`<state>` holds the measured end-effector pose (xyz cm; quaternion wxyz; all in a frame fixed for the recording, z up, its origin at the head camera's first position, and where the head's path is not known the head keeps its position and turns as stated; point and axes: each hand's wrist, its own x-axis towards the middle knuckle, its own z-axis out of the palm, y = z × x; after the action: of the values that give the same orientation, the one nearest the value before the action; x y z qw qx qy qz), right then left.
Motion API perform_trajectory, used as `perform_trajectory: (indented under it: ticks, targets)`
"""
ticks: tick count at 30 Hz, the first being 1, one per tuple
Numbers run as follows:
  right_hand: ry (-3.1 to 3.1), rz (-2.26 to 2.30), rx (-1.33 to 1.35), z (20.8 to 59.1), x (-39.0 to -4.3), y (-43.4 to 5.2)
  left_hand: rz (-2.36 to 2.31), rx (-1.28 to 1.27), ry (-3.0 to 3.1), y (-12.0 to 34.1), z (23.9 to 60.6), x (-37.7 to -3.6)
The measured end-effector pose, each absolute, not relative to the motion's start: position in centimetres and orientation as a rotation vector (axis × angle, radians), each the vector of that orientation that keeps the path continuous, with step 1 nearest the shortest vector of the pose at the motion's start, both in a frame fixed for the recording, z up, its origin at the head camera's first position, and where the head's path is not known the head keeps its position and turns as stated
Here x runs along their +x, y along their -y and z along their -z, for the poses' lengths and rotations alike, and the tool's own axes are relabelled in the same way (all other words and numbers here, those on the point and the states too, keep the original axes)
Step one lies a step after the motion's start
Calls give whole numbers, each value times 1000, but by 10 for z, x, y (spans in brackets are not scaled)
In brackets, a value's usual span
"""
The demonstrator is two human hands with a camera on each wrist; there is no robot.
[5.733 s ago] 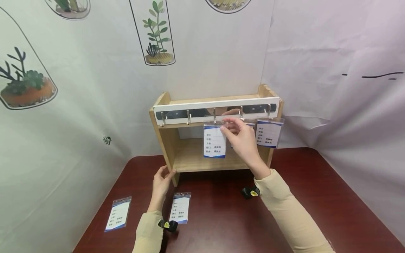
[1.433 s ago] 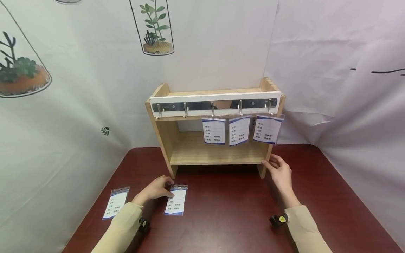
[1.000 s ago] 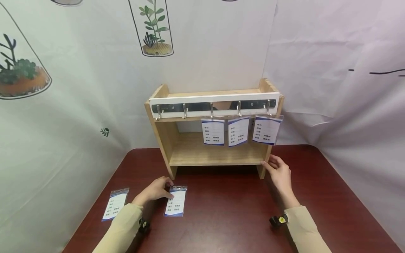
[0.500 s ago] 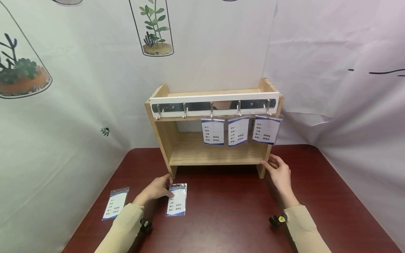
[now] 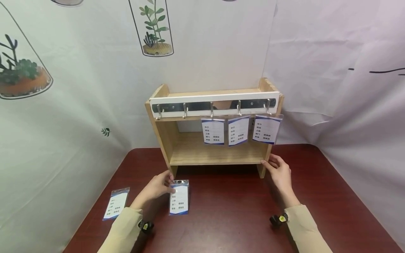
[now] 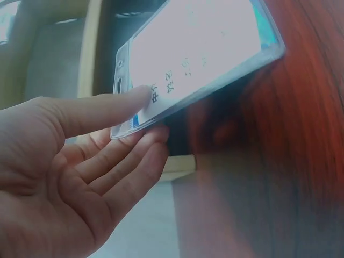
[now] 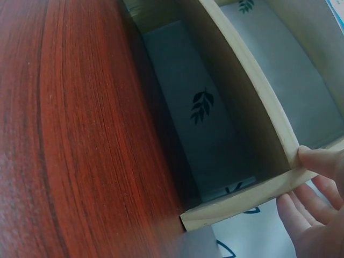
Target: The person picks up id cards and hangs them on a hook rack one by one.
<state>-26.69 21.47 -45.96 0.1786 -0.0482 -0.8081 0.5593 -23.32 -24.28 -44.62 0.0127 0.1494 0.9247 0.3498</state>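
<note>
My left hand (image 5: 155, 187) pinches the top left of a clear ID badge holder (image 5: 180, 201) with a white and blue card inside. Thumb on its face and fingers behind, the badge slants up off the table in the left wrist view (image 6: 199, 54). At the right, my right hand (image 5: 281, 176) grips the lower side panel of a wooden shelf (image 5: 218, 159), thumb on the front edge and fingers round the outside. Three similar badges hang from the hook rail's right half: a left one (image 5: 213, 131), a middle one (image 5: 238, 131) and a right one (image 5: 267, 130).
Another badge (image 5: 116, 203) lies flat on the dark red table (image 5: 221, 218), left of my left forearm. Two bare hooks, an outer one (image 5: 159, 111) and an inner one (image 5: 185, 110), are at the rail's left. A white patterned cloth (image 5: 215, 45) hangs behind.
Earlier my right hand held a badge at the middle hook; it now grips the shelf's right side. My left hand left the shelf's left side and has raised the near badge's top end.
</note>
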Motion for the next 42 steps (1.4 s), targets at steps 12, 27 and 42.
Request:
perform_trajectory:
  ticks: [12, 27, 42]
  targets:
    - [2283, -1604, -138, 457, -269, -213, -1338, 541, -2770, 240, 432, -217]
    - [2254, -1643, -125, 460, -272, -205, -1779, 454, -2900, 232, 380, -202]
    - [2295, -1605, -153, 460, -264, -214, -2362, 670, -2759, 181, 303, -194]
